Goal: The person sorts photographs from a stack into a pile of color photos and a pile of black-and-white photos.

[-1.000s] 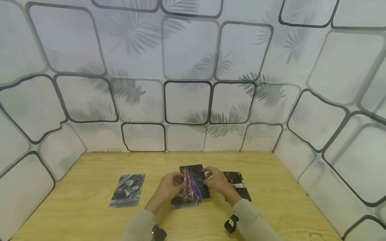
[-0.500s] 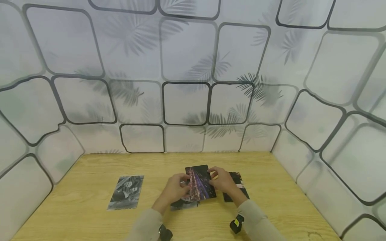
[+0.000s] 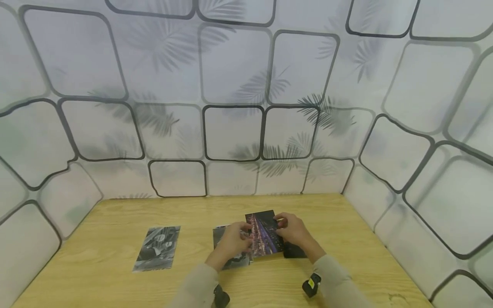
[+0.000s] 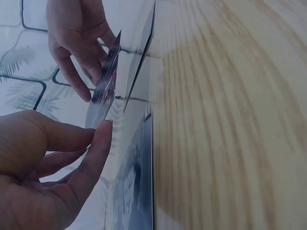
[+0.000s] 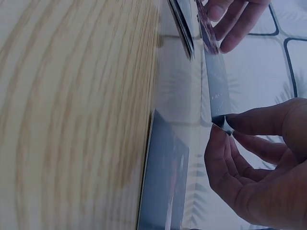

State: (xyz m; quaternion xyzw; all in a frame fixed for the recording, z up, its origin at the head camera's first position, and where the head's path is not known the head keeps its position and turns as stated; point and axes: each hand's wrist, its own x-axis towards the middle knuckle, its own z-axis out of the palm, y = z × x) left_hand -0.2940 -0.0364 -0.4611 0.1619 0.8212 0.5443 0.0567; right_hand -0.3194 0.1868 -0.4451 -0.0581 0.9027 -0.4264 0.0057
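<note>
In the head view, a colour photo print (image 3: 265,235) of pink and purple city lights on black is held up over the table. My left hand (image 3: 234,241) pinches its left edge between thumb and fingers. At the opposite edge, my right hand (image 3: 295,232) pinches it too; the right wrist view shows the thumb and fingertips on the print's corner (image 5: 218,91). Seen from the left wrist, the print stands nearly edge-on, apart from the tabletop. Below my left hand lies a grey photo (image 3: 239,261), partly covered by it. A dark photo (image 3: 294,251) lies mostly hidden under my right hand.
A black-and-white photo (image 3: 157,249) lies flat on the left of the wooden table (image 3: 100,256). Pale patterned cloth walls (image 3: 235,132) rise at the back and both sides. Each wrist wears a small black camera (image 3: 311,284).
Both hands have shifted to the right with the city-lights photo, away from the grey one and over the dark one. The held print, which looked fanned in overlapping strips, now shows as one whole picture.
</note>
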